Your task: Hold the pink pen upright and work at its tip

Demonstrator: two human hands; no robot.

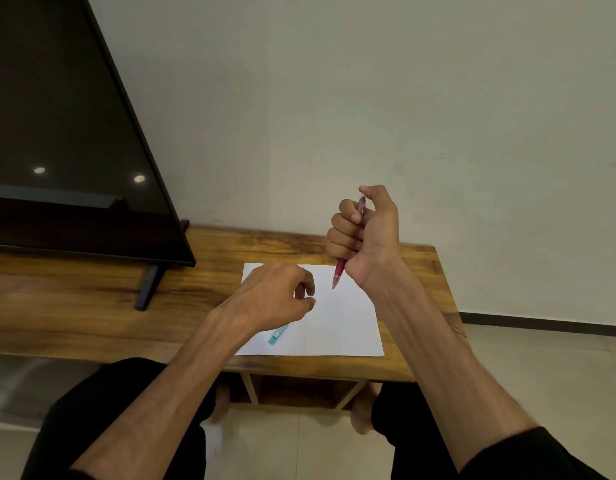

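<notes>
My right hand point(363, 233) is raised above the table and grips a pink pen point(338, 276) in its fist, tip pointing down over a white sheet of paper point(344, 323). My left hand point(275, 296) hovers over the sheet's left part with its fingers loosely curled, thumb and forefinger close together, holding nothing that I can see. A teal pen-like object point(278, 335) lies on the paper just below the left hand, partly hidden by the wrist.
The paper lies on a low wooden table point(92, 306) against a pale wall. A large black television point(67, 140) on a stand fills the table's left part. My knees in black trousers and bare feet show below the front edge.
</notes>
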